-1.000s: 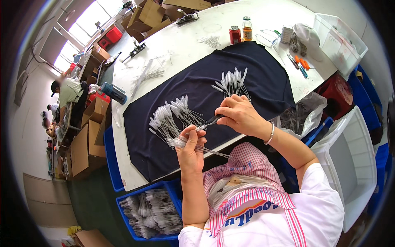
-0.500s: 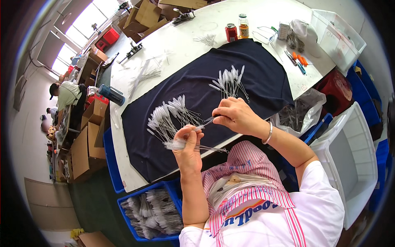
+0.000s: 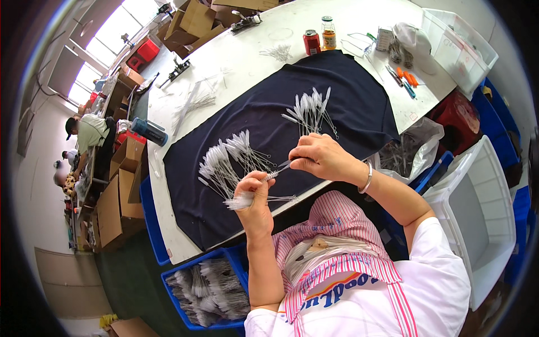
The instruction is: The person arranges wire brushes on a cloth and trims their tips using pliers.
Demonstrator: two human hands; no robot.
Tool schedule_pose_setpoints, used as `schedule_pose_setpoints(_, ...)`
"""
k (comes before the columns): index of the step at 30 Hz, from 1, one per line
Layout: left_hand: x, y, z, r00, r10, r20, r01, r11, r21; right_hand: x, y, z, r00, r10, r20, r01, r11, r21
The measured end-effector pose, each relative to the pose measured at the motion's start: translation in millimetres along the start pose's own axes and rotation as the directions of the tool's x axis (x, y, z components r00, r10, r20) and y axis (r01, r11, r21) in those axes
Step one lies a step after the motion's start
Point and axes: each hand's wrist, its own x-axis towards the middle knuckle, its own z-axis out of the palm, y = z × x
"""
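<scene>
My left hand point(image 3: 255, 196) is closed round a few white-bristled straw brushes point(image 3: 242, 200), whose wire stems stick out to the right. One brush point(image 3: 271, 176) points from its fingertips toward my right hand point(image 3: 320, 156). That hand is pinched, with something thin and greyish between its fingers meeting this brush; its kind is too small to tell. Beyond my left hand, a large bunch of straw brushes point(image 3: 216, 163) lies on the dark cloth point(image 3: 264, 112), with looped wire ends to the right. Another bunch point(image 3: 309, 109) rests above my right hand.
A blue bin point(image 3: 205, 292) full of brushes stands at lower left. On the white table point(image 3: 370, 14) are a red can point(image 3: 311, 42), a bottle point(image 3: 328, 35), pens point(image 3: 401, 81) and loose wires point(image 3: 196, 101). A white crate point(image 3: 474, 219) sits at right; people work at far left.
The wire stems jutting from my left hand have swung slightly upward. Both hands stay close together, the right still pinching at the brush. The rest of the table looks the same.
</scene>
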Motion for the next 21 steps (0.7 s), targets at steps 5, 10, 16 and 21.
schedule_pose_setpoints(5, 1.5, -0.6, 0.7, 0.998, 0.031, 0.059, -0.033, 0.999, 0.042, 0.5, 1.5, -3.4, 0.984, 0.055, 0.168, -0.073, 0.992, 0.102)
schedule_pose_setpoints(10, 1.6, -1.4, 1.0, 0.994, 0.054, 0.095, -0.059, 0.997, 0.057, -0.2, 0.4, -0.4, 0.989, 0.059, 0.136, -0.076, 0.99, 0.119)
schedule_pose_setpoints(16, 1.9, -2.6, -5.0, 0.992, 0.068, 0.107, -0.074, 0.996, 0.053, 0.9, 2.3, -4.5, 0.975, 0.108, 0.195, -0.138, 0.979, 0.149)
schedule_pose_setpoints(21, 2.1, -2.7, -3.7, 0.989, 0.082, 0.127, -0.09, 0.994, 0.06, 1.0, -0.1, -7.2, 0.959, 0.106, 0.261, -0.162, 0.966, 0.203)
